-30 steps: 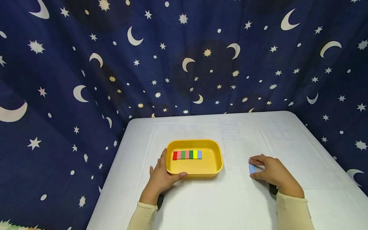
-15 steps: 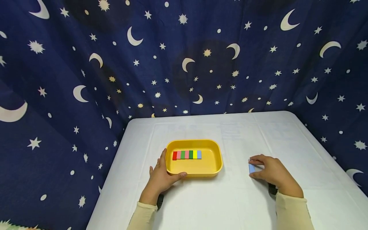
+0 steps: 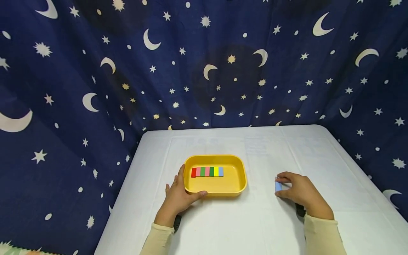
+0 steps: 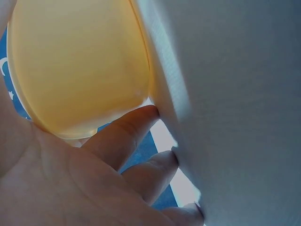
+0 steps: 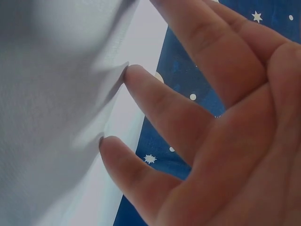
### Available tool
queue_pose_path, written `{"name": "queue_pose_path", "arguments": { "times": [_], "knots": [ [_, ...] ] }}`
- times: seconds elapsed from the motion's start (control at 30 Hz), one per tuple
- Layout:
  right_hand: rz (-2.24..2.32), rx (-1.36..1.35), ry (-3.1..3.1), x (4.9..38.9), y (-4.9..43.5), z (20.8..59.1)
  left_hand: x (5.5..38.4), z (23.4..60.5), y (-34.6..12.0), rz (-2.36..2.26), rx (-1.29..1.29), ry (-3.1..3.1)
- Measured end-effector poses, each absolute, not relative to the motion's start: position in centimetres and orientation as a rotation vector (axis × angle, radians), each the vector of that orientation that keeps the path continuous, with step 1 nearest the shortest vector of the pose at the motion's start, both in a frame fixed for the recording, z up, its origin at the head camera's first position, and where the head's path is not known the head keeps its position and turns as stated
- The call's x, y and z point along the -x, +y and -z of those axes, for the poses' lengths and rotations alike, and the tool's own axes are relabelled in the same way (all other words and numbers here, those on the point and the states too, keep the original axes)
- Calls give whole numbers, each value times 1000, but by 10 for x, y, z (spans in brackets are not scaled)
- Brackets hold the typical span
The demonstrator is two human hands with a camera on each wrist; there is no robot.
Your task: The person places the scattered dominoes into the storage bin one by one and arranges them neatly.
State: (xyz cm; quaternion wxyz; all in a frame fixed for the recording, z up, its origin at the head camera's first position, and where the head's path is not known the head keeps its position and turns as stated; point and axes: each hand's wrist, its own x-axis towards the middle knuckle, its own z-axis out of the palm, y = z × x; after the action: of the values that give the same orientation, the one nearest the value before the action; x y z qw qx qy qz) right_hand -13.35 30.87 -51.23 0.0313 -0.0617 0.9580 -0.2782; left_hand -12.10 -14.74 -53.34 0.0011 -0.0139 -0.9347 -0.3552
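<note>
In the head view, a shallow yellow tray [image 3: 234, 184] lies on the white table. A row of small tiles [image 3: 207, 171] in red, pink, green, yellow and light blue stretches across its floor. My left hand [image 3: 176, 200] holds the tray's near left corner, thumb along the front wall and index finger at the left side. The left wrist view shows the tray's wall [image 4: 80, 61] beside the palm, other fingertips down on the tablecloth. Right of the tray, my right hand [image 3: 301, 189] pinches a light blue tile [image 3: 278, 186] between thumb and fingers, low over the table.
A white cloth [image 3: 245, 226] covers the table. Behind it and along both sides hangs a dark blue curtain [image 3: 178, 78] with moons and stars. In the right wrist view, the right hand's lower fingertips [image 5: 134, 73] reach the tablecloth.
My right hand and the light blue tile have shifted very slightly left. The left hand, tray and tile row stay in place; the head view has tilted a little.
</note>
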Motion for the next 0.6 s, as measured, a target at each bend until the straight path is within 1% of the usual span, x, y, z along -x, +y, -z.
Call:
{"name": "queue_pose_path", "arguments": {
  "times": [0.3,0.6],
  "knots": [
    [764,188,2995,135,302,507,122,536,-147,1122,44,-2943],
    [592,166,2929,147,292,492,122,538,-148,1130,30,-2943]
  ]
}}
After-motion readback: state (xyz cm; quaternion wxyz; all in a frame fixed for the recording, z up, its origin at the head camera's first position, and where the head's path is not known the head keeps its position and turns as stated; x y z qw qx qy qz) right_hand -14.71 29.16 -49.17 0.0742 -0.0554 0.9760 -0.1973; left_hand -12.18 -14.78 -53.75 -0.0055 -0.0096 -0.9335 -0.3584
